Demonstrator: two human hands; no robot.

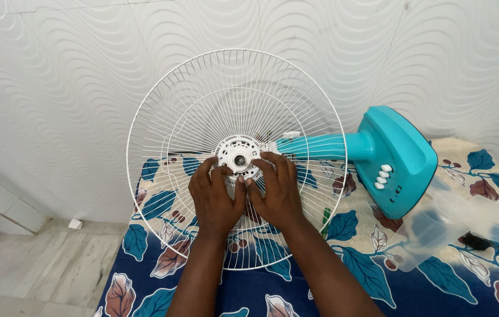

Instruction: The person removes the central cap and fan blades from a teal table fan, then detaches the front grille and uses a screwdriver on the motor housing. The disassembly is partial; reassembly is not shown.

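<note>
White fan guard (161,117) upright, facing viewer

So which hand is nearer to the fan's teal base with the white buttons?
The right hand. It rests on the white wire grille just right of the hub, on the side toward the teal base. The left hand sits left of the hub, farther away.

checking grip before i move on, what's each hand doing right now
Left hand: open, fingers spread on the white fan guard by the hub.
Right hand: open, resting on the guard beside it.
</note>
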